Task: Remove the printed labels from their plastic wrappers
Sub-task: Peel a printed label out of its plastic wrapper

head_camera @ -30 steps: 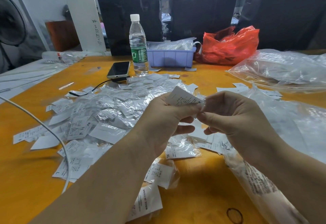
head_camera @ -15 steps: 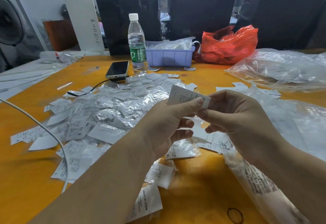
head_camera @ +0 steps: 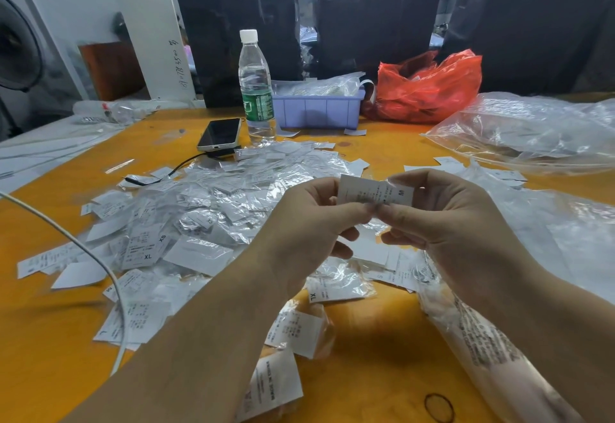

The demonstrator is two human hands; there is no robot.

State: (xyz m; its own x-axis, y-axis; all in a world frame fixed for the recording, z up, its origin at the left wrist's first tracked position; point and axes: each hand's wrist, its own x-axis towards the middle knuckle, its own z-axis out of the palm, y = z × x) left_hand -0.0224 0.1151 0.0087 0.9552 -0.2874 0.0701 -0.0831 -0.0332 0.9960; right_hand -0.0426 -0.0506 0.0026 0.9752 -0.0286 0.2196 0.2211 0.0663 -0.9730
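Head view: the label [head_camera: 375, 193] now lies flat and broadside between the hands, where half a second earlier it stood tilted above the left thumb, so it is probably coming free of its wrapper, though the film is hard to make out. The left hand [head_camera: 311, 223] and the right hand [head_camera: 442, 219] each pinch its lower edge, fingers curled, above the pile of wrapped labels [head_camera: 199, 216].

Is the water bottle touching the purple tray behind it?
Cannot tell. In the head view the water bottle overlaps the left end of the purple tray, so any gap between them is hidden; the bottle stands nearer the camera.
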